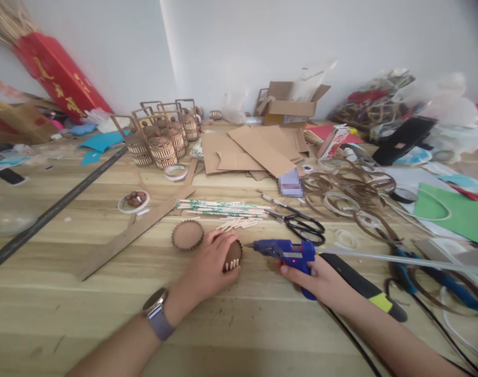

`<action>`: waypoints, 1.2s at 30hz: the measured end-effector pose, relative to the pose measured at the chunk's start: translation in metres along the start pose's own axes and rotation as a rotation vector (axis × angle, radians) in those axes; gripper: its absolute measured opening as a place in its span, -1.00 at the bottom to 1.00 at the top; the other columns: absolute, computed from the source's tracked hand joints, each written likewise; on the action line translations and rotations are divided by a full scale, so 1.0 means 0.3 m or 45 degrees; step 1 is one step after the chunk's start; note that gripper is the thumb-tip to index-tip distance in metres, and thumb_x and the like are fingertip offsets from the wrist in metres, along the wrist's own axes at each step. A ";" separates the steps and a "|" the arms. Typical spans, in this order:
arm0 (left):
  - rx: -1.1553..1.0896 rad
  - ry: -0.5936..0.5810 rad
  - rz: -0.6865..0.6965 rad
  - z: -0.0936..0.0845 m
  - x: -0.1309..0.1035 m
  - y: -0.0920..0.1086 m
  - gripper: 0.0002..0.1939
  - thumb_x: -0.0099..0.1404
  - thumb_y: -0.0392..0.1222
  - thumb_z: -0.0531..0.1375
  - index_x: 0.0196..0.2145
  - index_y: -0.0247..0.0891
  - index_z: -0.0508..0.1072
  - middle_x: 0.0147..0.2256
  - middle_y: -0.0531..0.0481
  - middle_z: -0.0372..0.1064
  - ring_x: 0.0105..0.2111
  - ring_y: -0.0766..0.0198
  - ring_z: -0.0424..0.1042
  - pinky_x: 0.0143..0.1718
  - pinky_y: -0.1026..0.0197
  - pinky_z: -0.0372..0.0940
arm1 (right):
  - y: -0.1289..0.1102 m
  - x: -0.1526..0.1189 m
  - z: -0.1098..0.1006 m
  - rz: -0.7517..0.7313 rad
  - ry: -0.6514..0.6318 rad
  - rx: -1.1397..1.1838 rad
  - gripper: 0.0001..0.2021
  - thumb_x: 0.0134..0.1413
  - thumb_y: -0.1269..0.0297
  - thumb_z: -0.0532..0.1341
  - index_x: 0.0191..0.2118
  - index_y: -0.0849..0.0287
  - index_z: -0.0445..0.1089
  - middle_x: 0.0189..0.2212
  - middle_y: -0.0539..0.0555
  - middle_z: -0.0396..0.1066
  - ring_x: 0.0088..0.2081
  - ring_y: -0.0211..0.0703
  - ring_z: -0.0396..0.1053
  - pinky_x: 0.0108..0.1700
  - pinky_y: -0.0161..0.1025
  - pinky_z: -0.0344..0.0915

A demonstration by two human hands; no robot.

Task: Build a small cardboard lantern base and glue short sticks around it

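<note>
My left hand (219,262) is closed around a small round brown cardboard disc (234,252) with a ridged rim. Several short pale sticks stand along its near edge; my fingers cover its left part. In my right hand (305,275) is a blue hot glue gun (281,250), its red light lit and its nozzle pointing left, just apart from the disc. A clear glue stick (360,255) runs out of its back. A second ridged cardboard disc (187,235) lies left of my left hand. Short cut sticks (239,223) lie just beyond my fingers.
Scissors (301,222) and wrapped sticks (223,208) lie behind the hands. A cardboard strip (136,230) and a ring of brown beads (134,201) are at left. Small handled baskets (164,149) stand farther back. Brown coils (348,188), pliers (438,283) and a cutter (364,288) crowd the right.
</note>
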State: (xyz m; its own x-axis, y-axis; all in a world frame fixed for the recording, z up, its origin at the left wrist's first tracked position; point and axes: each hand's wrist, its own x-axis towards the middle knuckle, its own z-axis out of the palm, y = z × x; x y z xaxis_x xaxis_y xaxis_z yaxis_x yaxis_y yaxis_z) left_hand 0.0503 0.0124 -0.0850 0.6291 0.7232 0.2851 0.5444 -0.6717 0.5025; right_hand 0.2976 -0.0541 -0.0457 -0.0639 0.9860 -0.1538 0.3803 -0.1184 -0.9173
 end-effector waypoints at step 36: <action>0.018 -0.018 -0.029 -0.012 -0.002 0.015 -0.35 0.12 -0.33 0.25 0.18 -0.27 0.23 0.18 -0.18 0.30 0.20 -0.12 0.16 0.19 -0.19 0.20 | -0.006 -0.036 0.023 -0.281 0.010 -0.601 -0.74 0.11 0.02 0.14 -0.39 0.09 0.42 -0.36 0.09 0.49 -0.29 -0.02 0.45 -0.21 -0.12 0.43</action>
State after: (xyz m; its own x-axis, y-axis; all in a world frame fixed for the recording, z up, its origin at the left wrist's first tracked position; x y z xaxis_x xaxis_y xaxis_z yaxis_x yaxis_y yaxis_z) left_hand 0.0503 0.0094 -0.0799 0.6242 0.7359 0.2623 0.5664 -0.6575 0.4969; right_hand 0.2913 -0.0654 -0.0448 -0.1831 0.9827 0.0290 0.7335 0.1562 -0.6615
